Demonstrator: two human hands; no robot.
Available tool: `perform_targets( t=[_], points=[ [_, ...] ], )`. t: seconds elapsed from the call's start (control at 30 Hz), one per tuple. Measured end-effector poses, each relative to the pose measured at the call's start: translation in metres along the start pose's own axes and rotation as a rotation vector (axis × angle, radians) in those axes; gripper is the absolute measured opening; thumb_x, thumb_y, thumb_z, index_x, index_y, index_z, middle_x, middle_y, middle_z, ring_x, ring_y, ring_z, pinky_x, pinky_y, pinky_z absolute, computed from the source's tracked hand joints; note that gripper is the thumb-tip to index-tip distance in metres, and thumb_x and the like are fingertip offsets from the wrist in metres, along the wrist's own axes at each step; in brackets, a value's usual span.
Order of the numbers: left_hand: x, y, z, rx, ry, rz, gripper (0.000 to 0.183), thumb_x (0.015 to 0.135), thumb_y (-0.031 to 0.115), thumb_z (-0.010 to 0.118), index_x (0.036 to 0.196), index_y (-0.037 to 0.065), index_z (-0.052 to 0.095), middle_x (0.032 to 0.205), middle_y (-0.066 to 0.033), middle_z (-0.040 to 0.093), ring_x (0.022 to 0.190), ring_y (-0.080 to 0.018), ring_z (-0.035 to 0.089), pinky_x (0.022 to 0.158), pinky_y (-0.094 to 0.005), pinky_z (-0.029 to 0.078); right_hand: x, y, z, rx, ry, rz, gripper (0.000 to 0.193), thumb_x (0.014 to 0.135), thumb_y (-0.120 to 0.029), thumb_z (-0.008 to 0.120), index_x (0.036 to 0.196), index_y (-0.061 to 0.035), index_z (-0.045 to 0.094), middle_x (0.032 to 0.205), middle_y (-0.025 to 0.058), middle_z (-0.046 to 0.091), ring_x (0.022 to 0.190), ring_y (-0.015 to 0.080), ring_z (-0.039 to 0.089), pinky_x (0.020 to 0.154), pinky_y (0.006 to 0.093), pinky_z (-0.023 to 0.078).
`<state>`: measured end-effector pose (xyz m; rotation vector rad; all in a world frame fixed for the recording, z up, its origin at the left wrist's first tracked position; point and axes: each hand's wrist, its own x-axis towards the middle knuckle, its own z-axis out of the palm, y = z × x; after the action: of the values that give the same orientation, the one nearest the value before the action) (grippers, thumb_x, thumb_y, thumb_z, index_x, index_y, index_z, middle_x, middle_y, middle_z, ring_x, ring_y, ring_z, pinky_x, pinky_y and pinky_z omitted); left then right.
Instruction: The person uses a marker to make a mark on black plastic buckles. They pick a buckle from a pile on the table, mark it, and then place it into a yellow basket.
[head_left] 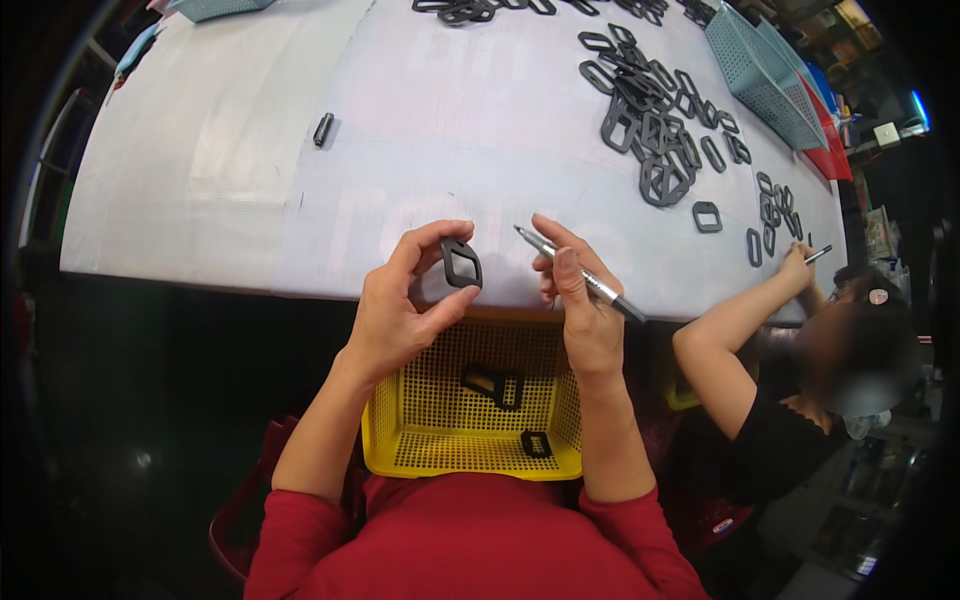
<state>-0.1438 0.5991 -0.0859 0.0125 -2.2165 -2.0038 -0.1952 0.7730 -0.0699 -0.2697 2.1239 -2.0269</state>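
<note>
Between the thumb and fingers of my left hand (400,290) is a small black frame-shaped part (449,270), held upright over the near table edge. It has a large rounded opening through its middle. My right hand (590,310) grips a silver pen-like tool (585,275), its tip pointing up and left toward the part but apart from it. Below my hands, a yellow mesh basket (400,455) rests at my lap, with a few black parts (495,388) lying inside.
A large pile of similar black frames (650,125) covers the right of the white table (230,150). A black cap-like piece (323,131) lies at left. Teal baskets (765,75) stand at the far right. Another person's arm (730,340), with a pen in hand, is close on my right.
</note>
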Motion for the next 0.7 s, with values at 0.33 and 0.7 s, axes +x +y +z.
perform_targets(
  t=[0.33,0.7],
  points=[
    [-0.001,-0.016,-0.005,0.311,-0.024,0.19,0.054,0.07,0.006,0.072,0.119,0.008,0.052,0.111,-0.007,0.061,0.101,-0.0214,0.06,0.103,-0.0465,0.031,0.005,0.012,0.027,0.002,0.17,-0.015,0.021,0.079,-0.009,0.067,0.068,-0.0031,0.05,0.058,-0.0013,0.053,0.052,0.0022,0.045,0.046,0.0185,0.034],
    [0.0,-0.017,-0.005,0.287,-0.046,0.173,0.056,0.067,0.001,0.071,0.119,0.002,0.051,0.109,-0.0101,0.061,0.104,-0.0212,0.058,0.106,-0.0421,0.025,0.009,0.018,0.031,-0.077,0.176,-0.023,0.023,0.078,-0.007,0.065,0.064,-0.0028,0.047,0.054,-0.0021,0.05,0.051,0.0017,0.042,0.045,0.0197,0.033]
  ],
)
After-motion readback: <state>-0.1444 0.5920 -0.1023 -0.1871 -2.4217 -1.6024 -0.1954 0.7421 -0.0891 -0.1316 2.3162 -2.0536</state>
